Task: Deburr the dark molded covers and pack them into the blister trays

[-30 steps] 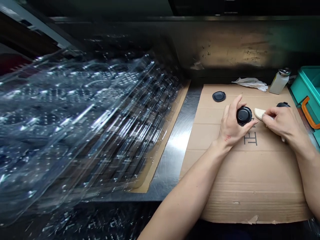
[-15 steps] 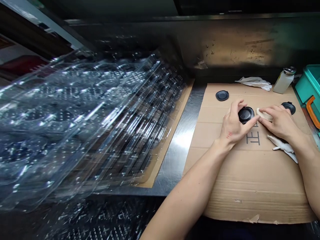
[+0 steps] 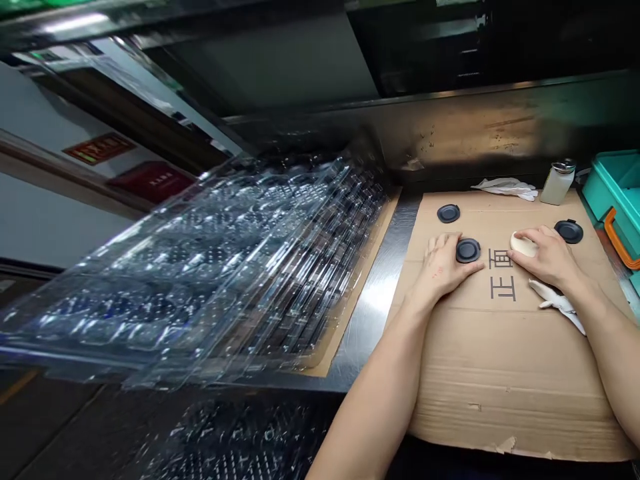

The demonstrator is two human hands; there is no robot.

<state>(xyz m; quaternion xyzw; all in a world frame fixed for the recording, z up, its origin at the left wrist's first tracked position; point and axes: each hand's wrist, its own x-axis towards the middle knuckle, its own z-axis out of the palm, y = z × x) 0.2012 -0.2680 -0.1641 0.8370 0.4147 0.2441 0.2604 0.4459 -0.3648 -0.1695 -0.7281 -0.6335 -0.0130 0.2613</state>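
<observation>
My left hand rests on the cardboard sheet with thumb and fingers closed around a round black cap that lies flat on the sheet. My right hand lies to its right, fingers curled over a cream-white cloth pad. A white cloth tail trails from under that hand. Two more black caps lie on the cardboard, one at the far left and one at the far right.
A tall slanting stack of clear plastic blister trays fills the left. At the back are a crumpled white rag and a small capped bottle. A teal bin with an orange handle stands at the right edge.
My left hand has lowered the black cap from a tilted, lifted hold to flat on the cardboard. My right hand drew the pad slightly away. The view tilted upward.
</observation>
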